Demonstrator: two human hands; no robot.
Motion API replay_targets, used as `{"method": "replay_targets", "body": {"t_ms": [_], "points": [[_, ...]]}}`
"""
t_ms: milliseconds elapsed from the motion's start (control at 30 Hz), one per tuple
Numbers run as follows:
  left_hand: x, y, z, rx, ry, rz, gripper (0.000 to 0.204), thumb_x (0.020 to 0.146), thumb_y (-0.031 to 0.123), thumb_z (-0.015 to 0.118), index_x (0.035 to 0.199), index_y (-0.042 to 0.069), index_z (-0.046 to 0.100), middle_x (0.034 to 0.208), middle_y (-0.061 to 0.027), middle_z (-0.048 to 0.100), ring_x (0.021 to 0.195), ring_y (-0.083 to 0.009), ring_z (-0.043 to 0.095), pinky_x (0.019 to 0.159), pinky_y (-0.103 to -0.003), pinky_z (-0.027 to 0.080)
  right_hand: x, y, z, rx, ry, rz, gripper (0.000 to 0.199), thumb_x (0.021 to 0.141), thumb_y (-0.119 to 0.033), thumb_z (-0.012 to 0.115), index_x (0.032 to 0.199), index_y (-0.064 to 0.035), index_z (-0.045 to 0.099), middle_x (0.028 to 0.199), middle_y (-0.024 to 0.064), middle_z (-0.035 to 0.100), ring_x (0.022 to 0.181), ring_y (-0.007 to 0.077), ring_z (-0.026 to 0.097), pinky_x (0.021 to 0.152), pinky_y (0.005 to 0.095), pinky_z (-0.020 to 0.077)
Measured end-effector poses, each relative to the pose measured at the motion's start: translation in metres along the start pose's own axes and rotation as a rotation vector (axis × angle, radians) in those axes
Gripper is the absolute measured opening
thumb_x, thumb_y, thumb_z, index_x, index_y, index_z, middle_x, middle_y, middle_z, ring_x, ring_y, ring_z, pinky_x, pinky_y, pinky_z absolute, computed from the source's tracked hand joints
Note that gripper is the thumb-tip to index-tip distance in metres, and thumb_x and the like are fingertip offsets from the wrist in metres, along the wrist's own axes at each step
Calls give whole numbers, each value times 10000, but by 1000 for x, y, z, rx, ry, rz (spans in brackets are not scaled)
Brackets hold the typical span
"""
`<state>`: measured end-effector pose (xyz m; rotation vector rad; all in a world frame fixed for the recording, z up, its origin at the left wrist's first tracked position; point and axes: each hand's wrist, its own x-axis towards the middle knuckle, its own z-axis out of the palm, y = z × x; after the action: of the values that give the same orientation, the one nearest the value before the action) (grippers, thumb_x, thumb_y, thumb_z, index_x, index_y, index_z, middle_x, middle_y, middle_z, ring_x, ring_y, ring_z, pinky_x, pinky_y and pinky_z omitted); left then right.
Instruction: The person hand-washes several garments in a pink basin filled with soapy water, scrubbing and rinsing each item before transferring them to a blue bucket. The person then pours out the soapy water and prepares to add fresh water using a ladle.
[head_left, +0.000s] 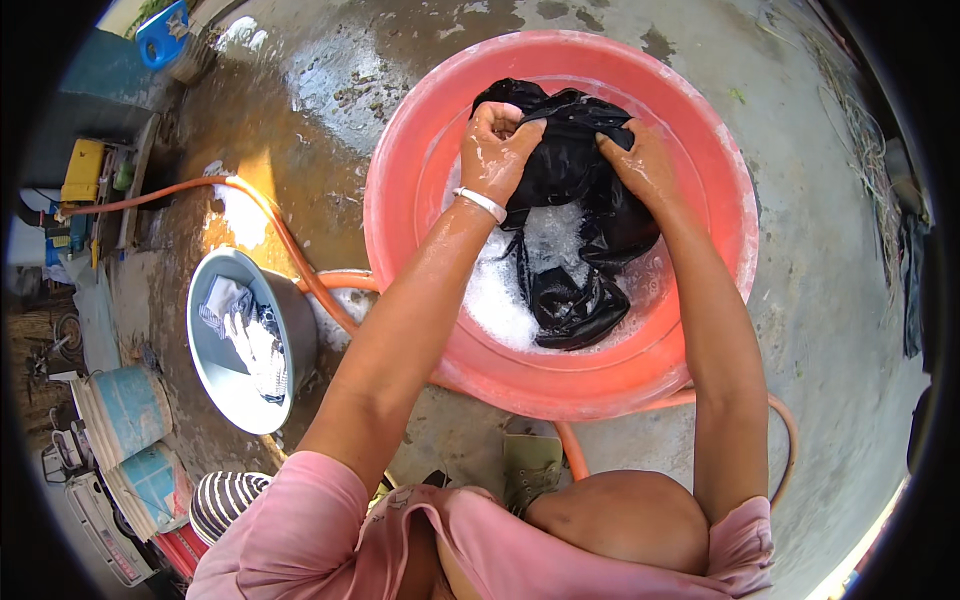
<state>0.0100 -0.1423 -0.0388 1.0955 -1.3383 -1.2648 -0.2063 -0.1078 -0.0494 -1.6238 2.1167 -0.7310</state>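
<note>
Garment: black cloth (pixel 575 170), soaked and glossy, bunched into thick folds; upper part lifted between my hands, lower part trailing down into the suds, where it ends in a shiny crumpled lump.
Location: inside the red basin (pixel 420 170), toward its far half, partly above the water line.
Left hand (pixel 497 150): fingers curled tight on the garment's upper left fold, knuckles up, skin wet with foam; a white band sits on the wrist.
Right hand (pixel 640 160): closed on the upper right fold, just beside the left, a ridge of cloth bunched between them.
Suds (pixel 500 300): white foam pooled in the near part of the basin, touching the hanging cloth.
Basin: round, wide, standing on wet concrete floor (pixel 300 110).
Hose (pixel 270 215): orange, runs from the left across the floor and curves around the near side of the basin.
Metal bowl (pixel 225 385): grey, left of the basin and apart from it, holding what looks like pale patterned cloth (pixel 255 340); the fisheye edge makes it hard to be sure.
Buckets (pixel 125 410): light blue, stacked at the far left, well apart from the basin.
</note>
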Motion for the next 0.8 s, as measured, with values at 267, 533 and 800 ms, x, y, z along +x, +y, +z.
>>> {"method": "replay_targets", "body": {"t_ms": [267, 533, 800], "points": [[-31, -56, 9, 1288, -568, -182, 448, 866, 274, 593, 1299, 205, 505, 1451, -173, 338, 1306, -399, 374, 1018, -508, 392, -58, -29, 60, -1109, -512, -444, 437, 868, -155, 538, 1304, -190, 518, 1415, 150, 417, 1178, 351, 515, 858, 485, 496], [-28, -78, 19, -176, -34, -657, 596, 873, 484, 560, 1248, 22, 532, 1333, -160, 503, 1241, -298, 476, 1026, -413, 399, -39, -56, 35, -81, -120, -8, 362, 801, -172, 579, 1154, -112, 528, 1076, 190, 614, 960, 396, 607, 808, 461, 493], [-23, 9, 6, -1062, -402, -528, 489, 913, 436, 518, 1200, 42, 563, 1187, -108, 609, 1096, -250, 582, 958, -378, 461, -120, -145, 13, -24, 46, -512, 579, 683, -311, 754, 1196, -152, 539, 949, 136, 534, 763, 306, 627, 575, 388, 524]]}}
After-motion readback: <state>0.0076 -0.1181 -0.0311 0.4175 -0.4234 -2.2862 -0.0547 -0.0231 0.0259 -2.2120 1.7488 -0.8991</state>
